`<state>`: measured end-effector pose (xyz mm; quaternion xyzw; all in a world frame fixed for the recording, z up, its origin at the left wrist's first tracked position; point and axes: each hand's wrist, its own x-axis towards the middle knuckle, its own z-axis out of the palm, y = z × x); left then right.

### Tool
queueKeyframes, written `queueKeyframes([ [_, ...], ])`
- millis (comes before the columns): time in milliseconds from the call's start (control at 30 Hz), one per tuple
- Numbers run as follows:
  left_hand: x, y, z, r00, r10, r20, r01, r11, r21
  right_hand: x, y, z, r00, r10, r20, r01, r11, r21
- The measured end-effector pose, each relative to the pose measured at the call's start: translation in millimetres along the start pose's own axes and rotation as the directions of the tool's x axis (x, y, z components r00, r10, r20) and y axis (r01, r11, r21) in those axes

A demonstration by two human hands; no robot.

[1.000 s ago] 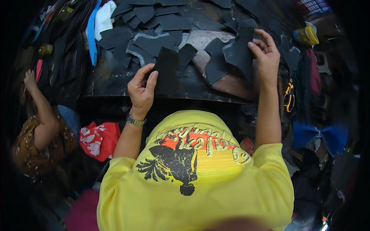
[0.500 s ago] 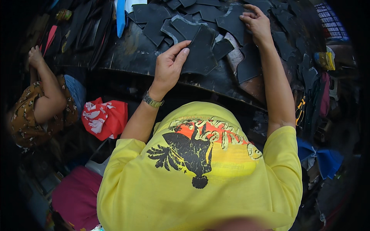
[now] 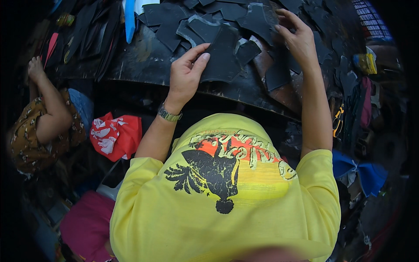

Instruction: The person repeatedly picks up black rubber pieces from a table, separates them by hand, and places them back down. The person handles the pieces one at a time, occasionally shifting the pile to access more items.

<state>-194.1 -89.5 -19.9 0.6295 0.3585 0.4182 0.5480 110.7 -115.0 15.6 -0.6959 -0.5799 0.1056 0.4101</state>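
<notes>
My left hand (image 3: 187, 73) pinches the left edge of a flat black cut piece (image 3: 221, 56) between thumb and fingers. This piece, like leather or sheet material with curved edges, is held at the near side of the dark table (image 3: 144, 65). My right hand (image 3: 297, 40) is over the pieces farther right, thumb and forefinger apart; I see nothing held in it. Left of its fingertips lies a curved black piece (image 3: 255, 18) with a pale edge. Another black piece (image 3: 278, 72) lies below that hand, by a brownish patch.
More black cut pieces (image 3: 163, 17) overlap across the far side. A blue strip (image 3: 130, 19) lies at the back left. Another person's hand (image 3: 37, 70) is at the left, near a red strip (image 3: 51, 49). A red and white cloth (image 3: 115, 136) sits below the table edge. Orange-handled scissors (image 3: 338, 120) hang right.
My right hand has shifted slightly right and nearer, away from the curved piece it was touching. My left hand keeps its hold. The whole view has shifted slightly.
</notes>
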Motion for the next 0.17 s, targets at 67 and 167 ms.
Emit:
queueKeyframes([
  [67,-2.3,-5.7,-2.4,0.997,0.022,-0.070,-0.034,0.985,-0.170,-13.7,9.0,-15.1,0.999,0.034,-0.011,-0.033,0.999,0.028],
  [167,-6.4,-18.1,-15.1,0.990,-0.037,-0.139,-0.043,0.846,-0.532,-35.7,25.6,-33.3,0.985,0.167,-0.035,-0.167,0.986,0.005],
])
